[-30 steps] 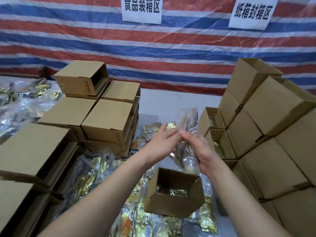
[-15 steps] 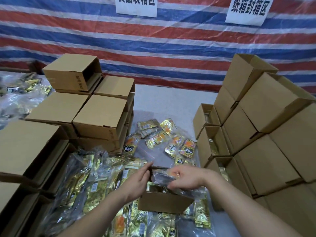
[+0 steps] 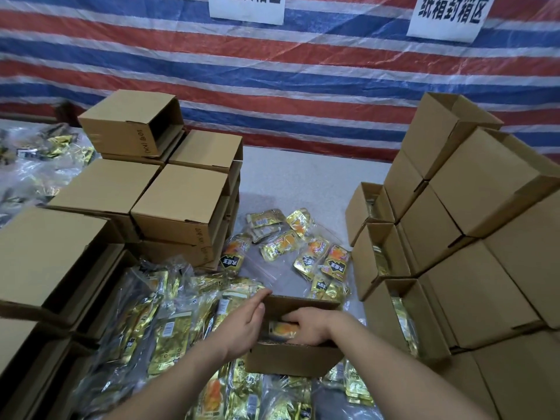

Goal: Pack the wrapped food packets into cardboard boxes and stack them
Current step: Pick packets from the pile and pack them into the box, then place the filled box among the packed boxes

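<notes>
An open cardboard box (image 3: 291, 360) stands near the table's front, amid gold food packets. My left hand (image 3: 242, 325) holds the box's left wall, thumb on its far corner. My right hand (image 3: 309, 327) is down inside the box, pressing on a bag of gold and orange packets (image 3: 283, 328); its fingertips are hidden below the rim. More loose packets (image 3: 306, 253) lie on a clear bag beyond the box.
Stacks of cardboard boxes (image 3: 178, 204) stand at the left, and a taller stack (image 3: 472, 244) at the right with open filled boxes (image 3: 403, 316) in front. Bagged gold packets (image 3: 163, 322) cover the near left. A striped tarpaulin (image 3: 303, 80) hangs behind.
Both hands came down from holding the clear bag of packets in the air. The bag now sits inside the open box, with the right hand on it and the left on the box's wall.
</notes>
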The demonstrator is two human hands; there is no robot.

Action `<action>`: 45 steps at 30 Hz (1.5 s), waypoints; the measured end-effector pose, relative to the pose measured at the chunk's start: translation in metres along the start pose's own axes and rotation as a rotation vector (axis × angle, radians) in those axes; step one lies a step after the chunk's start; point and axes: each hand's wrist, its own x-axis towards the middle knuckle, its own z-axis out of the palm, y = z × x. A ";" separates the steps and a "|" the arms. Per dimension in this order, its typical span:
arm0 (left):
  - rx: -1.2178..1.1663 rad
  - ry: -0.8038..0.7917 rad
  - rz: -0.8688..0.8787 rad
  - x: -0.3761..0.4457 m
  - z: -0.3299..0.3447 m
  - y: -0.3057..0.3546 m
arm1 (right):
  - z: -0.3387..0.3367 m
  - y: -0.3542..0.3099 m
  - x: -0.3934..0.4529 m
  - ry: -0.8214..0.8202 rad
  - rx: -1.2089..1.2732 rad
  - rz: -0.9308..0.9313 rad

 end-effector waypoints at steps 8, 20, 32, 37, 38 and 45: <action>-0.003 0.014 -0.011 -0.001 0.001 0.000 | -0.013 0.009 -0.023 0.186 0.213 0.031; 0.035 0.004 -0.002 0.001 0.004 0.005 | 0.007 -0.003 -0.026 0.117 0.372 0.109; 0.007 -0.058 -0.054 -0.001 -0.001 0.006 | 0.003 0.032 -0.035 0.490 -0.092 0.037; 0.005 -0.063 -0.072 0.001 -0.003 0.013 | 0.001 0.032 -0.033 0.502 -0.201 0.053; 0.009 -0.077 -0.070 0.002 -0.003 0.017 | 0.003 0.033 -0.034 0.507 -0.194 0.049; 0.068 0.115 -0.161 -0.004 0.018 0.049 | 0.049 0.044 -0.049 0.653 -0.001 0.047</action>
